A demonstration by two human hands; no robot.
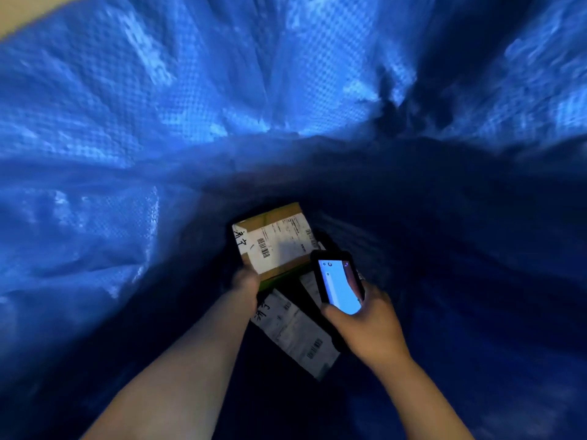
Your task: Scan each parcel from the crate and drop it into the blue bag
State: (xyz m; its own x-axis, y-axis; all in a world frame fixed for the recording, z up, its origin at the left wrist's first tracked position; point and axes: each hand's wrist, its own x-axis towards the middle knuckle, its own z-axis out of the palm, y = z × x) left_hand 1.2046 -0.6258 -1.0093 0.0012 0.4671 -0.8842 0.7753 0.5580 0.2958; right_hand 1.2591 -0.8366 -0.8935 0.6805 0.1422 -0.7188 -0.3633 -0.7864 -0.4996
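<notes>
Fingers of the left hand point(244, 279) grip a box point(273, 241) low inside the blue bag point(127, 138); right hand point(365, 325) clasps a scanner point(338, 285). Drop step; next, probably let go.

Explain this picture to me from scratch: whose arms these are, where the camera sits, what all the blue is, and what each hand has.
There is no machine here. The camera is worn on a person's head and looks down, so the two bare arms are that person's own. The blue all around is the woven bag, seen from above, into its mouth. The left hand reaches deep inside and holds a cardboard box by its near corner; the box bears a white shipping label with barcodes. The right hand grips a phone with a lit screen, most likely the scanner. Under the arms lies a flat parcel with its own label, already in the bag. The picture is blurred, so the print cannot be read.
</notes>
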